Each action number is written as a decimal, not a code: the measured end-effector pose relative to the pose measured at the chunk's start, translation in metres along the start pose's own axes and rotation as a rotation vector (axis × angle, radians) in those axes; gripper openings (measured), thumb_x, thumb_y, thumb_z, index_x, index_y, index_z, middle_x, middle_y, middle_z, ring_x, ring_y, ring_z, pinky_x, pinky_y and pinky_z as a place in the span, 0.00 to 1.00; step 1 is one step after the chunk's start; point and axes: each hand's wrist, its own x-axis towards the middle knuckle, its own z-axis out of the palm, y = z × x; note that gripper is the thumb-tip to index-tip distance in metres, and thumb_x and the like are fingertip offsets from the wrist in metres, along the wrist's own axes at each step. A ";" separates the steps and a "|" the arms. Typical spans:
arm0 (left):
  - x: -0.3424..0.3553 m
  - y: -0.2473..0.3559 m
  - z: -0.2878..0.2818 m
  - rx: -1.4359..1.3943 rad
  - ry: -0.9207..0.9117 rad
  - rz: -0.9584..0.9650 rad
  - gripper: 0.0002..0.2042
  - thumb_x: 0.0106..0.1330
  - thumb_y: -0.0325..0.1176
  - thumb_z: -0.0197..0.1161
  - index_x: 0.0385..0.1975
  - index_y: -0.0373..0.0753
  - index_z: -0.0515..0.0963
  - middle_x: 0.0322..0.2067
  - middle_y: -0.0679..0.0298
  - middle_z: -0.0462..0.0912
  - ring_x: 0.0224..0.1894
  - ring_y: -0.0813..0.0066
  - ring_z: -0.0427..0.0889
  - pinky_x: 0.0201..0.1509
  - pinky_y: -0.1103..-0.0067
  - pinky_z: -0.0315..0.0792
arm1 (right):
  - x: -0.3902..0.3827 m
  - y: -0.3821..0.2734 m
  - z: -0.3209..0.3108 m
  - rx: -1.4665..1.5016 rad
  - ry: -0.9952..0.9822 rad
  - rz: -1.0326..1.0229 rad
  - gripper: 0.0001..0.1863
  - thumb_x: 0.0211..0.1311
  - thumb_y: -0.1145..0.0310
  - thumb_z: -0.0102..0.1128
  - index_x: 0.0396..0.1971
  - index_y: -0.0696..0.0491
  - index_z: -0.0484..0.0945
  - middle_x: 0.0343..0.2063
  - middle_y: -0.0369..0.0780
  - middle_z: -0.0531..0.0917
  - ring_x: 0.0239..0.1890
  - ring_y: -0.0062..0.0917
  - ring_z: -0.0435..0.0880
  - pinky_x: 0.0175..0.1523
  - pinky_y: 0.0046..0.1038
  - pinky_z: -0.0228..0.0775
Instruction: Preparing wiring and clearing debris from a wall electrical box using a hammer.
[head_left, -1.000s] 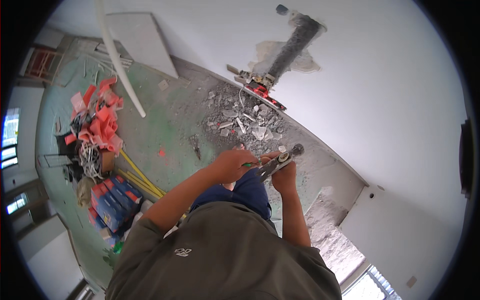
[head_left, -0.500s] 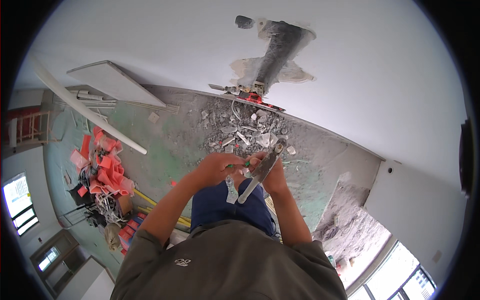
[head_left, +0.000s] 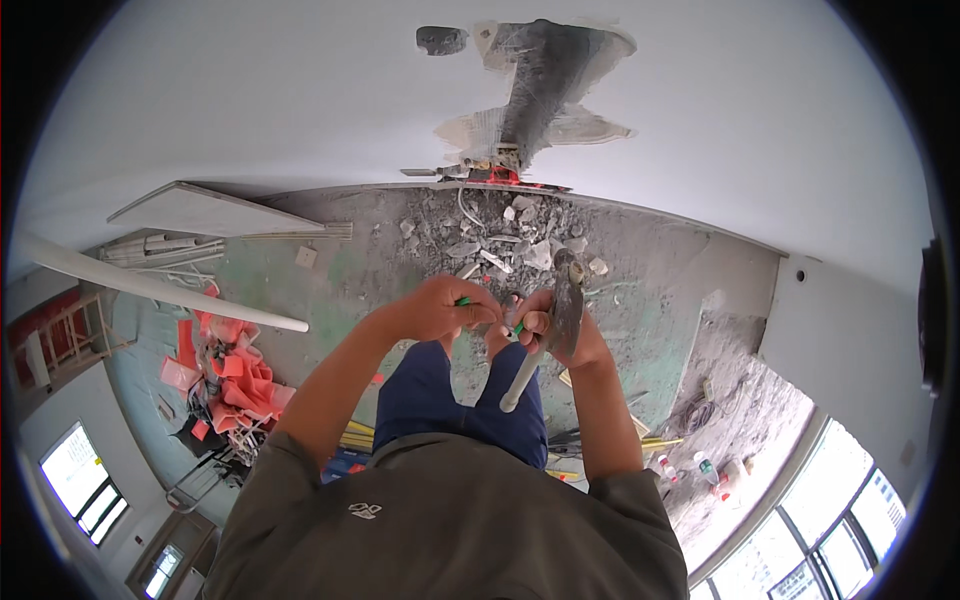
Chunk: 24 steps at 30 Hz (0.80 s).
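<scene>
My left hand (head_left: 445, 308) is closed, its fingertips pinching around a thin green pen-like thing (head_left: 463, 301) that mostly hides inside the grip. Facing it, my right hand (head_left: 560, 335) holds a hammer (head_left: 569, 300) with a worn grey metal head and a pale handle that slants down toward my shorts. A second bit of green (head_left: 519, 327) shows at my right fingertips. Whether the two green bits belong to one thing, I cannot tell. Both hands are close together in front of my legs, above the floor.
Broken rubble (head_left: 500, 245) lies along the wall foot, below a chiselled dark patch (head_left: 545, 85) with a red tool-like thing (head_left: 500, 176) at its base. A white pipe (head_left: 170, 285) slants at left, near a leaning board (head_left: 205, 212) and red-orange scraps (head_left: 245, 380). Bottles (head_left: 706, 467) lie at right.
My view has shifted, with the wall patch higher in it. My hands have moved slightly apart. The hammer has turned more upright and moved right with my right hand.
</scene>
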 end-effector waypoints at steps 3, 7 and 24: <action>0.013 -0.003 -0.011 0.043 0.062 0.037 0.06 0.65 0.24 0.59 0.38 0.35 0.82 0.34 0.63 0.84 0.36 0.78 0.81 0.44 0.79 0.73 | 0.018 -0.002 -0.002 0.002 -0.030 0.084 0.12 0.57 0.67 0.68 0.31 0.61 0.80 0.20 0.38 0.81 0.21 0.21 0.80 0.26 0.21 0.71; 0.025 -0.020 -0.017 0.067 0.172 0.008 0.06 0.64 0.24 0.60 0.39 0.35 0.82 0.33 0.62 0.84 0.36 0.79 0.81 0.43 0.78 0.74 | 0.044 -0.001 -0.017 0.051 -0.021 0.088 0.13 0.57 0.66 0.69 0.33 0.61 0.80 0.22 0.37 0.81 0.23 0.19 0.80 0.26 0.22 0.70; 0.230 -0.045 -0.093 0.002 0.761 1.011 0.08 0.72 0.29 0.53 0.43 0.35 0.78 0.23 0.68 0.77 0.23 0.89 0.67 0.26 0.88 0.61 | 0.132 0.037 -0.139 -0.253 -0.048 -0.644 0.41 0.60 0.46 0.60 0.66 0.55 0.59 0.19 0.37 0.75 0.16 0.17 0.70 0.20 0.18 0.60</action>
